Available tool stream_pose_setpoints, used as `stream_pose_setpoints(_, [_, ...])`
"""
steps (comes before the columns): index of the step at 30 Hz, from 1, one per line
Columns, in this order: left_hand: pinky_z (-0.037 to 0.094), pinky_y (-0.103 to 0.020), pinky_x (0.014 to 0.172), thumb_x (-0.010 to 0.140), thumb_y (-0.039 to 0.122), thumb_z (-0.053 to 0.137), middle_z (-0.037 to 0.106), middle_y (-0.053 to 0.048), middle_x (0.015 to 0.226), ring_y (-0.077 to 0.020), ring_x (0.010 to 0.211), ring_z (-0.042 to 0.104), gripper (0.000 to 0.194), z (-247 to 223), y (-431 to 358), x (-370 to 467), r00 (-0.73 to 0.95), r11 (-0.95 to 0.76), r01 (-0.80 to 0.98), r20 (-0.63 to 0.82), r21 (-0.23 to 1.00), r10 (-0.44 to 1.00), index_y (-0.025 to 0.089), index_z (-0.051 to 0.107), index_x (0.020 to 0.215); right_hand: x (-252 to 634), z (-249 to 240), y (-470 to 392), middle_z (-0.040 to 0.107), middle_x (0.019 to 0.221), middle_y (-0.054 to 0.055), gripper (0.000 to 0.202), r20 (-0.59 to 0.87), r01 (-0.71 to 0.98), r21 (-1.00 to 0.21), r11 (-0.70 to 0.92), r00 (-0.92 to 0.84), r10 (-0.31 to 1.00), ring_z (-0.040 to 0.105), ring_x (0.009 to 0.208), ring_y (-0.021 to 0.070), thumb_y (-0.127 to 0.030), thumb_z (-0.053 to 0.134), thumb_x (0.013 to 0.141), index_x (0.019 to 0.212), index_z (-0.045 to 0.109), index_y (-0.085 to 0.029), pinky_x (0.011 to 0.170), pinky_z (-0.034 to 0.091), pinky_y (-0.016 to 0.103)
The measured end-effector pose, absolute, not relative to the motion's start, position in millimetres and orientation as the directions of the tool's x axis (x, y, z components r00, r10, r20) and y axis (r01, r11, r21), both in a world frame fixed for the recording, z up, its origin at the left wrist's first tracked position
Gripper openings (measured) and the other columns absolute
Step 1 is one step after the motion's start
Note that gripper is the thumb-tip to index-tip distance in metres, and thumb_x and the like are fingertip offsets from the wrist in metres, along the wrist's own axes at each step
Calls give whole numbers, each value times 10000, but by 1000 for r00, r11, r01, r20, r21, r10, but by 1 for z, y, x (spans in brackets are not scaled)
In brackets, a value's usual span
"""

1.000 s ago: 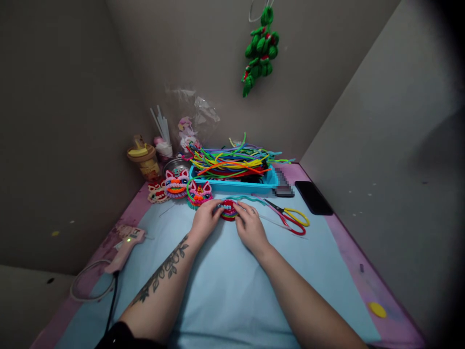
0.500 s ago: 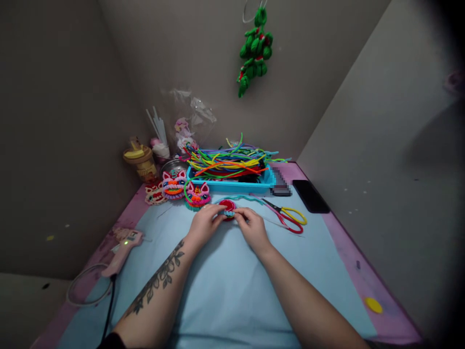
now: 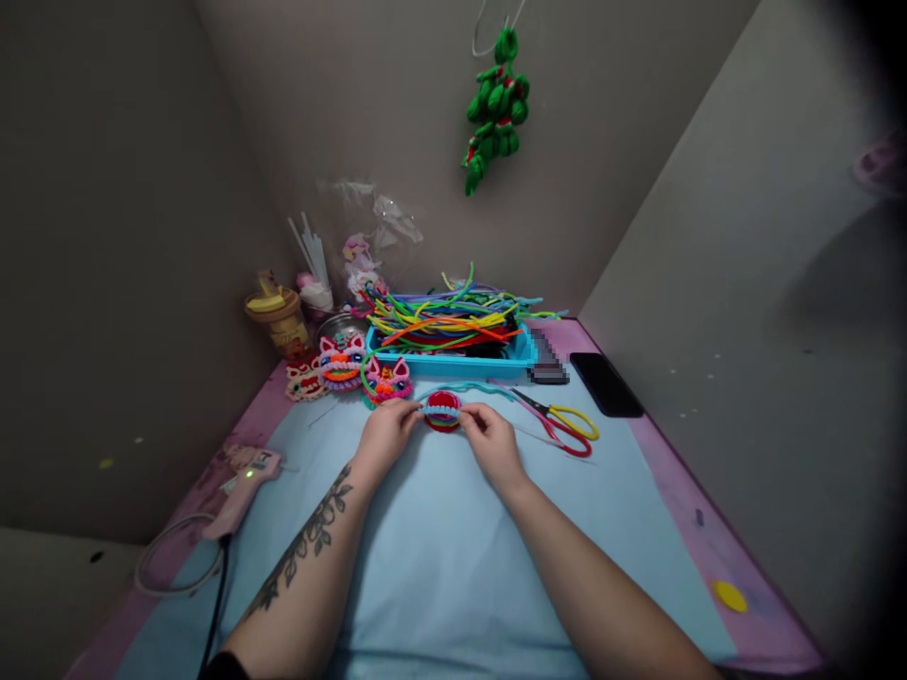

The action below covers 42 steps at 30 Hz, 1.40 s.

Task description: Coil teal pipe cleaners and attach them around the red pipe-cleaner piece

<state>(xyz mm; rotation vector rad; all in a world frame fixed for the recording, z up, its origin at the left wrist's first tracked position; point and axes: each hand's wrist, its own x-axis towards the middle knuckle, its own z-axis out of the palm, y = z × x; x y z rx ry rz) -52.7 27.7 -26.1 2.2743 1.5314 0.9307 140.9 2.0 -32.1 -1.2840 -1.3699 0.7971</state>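
Now that the left hand (image 3: 384,436) has moved outward, the scalloped light-blue pipe-cleaner strip (image 3: 440,411) spans the round red piece (image 3: 443,400)

Where the fingers half covered it a moment ago, the round red piece shows nearly whole just below the centre of the frame, with coloured bands along its lower edge. The light-blue strip lies level across its middle, drawn out almost straight. The left hand pinches the strip's left end between thumb and fingertips, and the right hand (image 3: 494,446) pinches the other end, its remaining fingers loosely curled. With both ends gripped, the strip's length and curve look easy to judge against the round red piece; whether the two are joined, I cannot tell.

Around them on the pale blue cloth (image 3: 439,557), a teal pipe cleaner (image 3: 474,386) lies just above the right hand, and red-and-yellow-handled scissors (image 3: 546,411) rest open to the right of centre, near a black smartphone (image 3: 607,385). Behind the hands stands a bright blue tray (image 3: 453,365) heaped with assorted pipe cleaners (image 3: 446,312). Three lion-dance heads (image 3: 341,364) sit left of the tray's front, the nearest beside the left hand. At the lower left of the frame, a pink hot-glue gun (image 3: 248,486) lies with its green light lit, touched by neither hand
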Motion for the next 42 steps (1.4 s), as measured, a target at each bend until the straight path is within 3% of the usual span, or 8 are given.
stream_pose_setpoints(7, [504,-339,754,835,232,552,721,-95,881,-229,816,662,201,-34,32,-52,202,-369,732,334,573,921,176,716,935,132,-36,5,689,812,60,227,226,216,-957,195,128,966,619,719,186,-355,594,770,861,670,-161,686,509,306])
stream_pose_setpoints(16, [494,-288,697,775,221,600,729,-58,855,-190,761,656,185,-28,28,-45,128,-255,555,222,792,967,160,701,918,140,-10,3,685,760,48,170,177,250,-956,154,72,982,625,707,187,-293,612,738,826,661,-155,687,495,309])
stream_pose_setpoints(22, [451,-271,649,757,193,575,657,-28,749,-162,690,590,86,-27,26,-44,92,-281,591,284,756,955,158,640,803,132,-6,25,693,817,62,244,230,303,-928,219,2,973,629,731,192,-365,562,778,865,653,-155,704,497,328])
stream_pose_setpoints(25, [431,-276,650,792,195,525,611,-22,723,-158,686,560,71,-28,27,-46,44,-292,610,337,737,940,163,588,789,130,-18,37,673,1026,108,331,338,482,-816,319,-50,940,602,963,247,-388,572,775,1006,635,-160,851,466,407])
stream_pose_setpoints(28, [420,-270,633,814,220,506,591,-3,702,-146,656,544,70,-30,29,-48,-20,-255,565,323,784,946,173,556,801,129,-35,43,609,1175,149,548,362,690,-609,392,-198,911,506,1118,308,-364,696,663,1150,580,-142,943,404,466])
stream_pose_setpoints(34, [409,-231,567,711,219,610,552,32,624,-116,579,527,93,-32,30,-41,-51,-168,294,191,941,980,172,532,730,123,-43,41,578,1186,155,632,318,780,-455,429,-307,897,483,1105,325,-325,681,689,1258,486,-129,935,401,474])
stream_pose_setpoints(39, [482,-270,666,706,324,675,654,-47,783,-148,689,614,343,-26,15,-20,48,-65,-169,74,983,996,138,597,984,129,-29,27,542,1185,176,612,290,719,-553,420,-306,907,503,1101,306,-295,639,736,1283,433,-114,918,426,455])
stream_pose_setpoints(42, [499,-319,765,723,419,676,688,-98,867,-197,803,641,374,-20,0,-7,201,-63,-226,110,972,973,134,642,963,140,-26,8,563,1134,132,575,233,662,-617,426,-363,902,535,1054,283,-250,685,682,1217,495,-163,894,450,438])
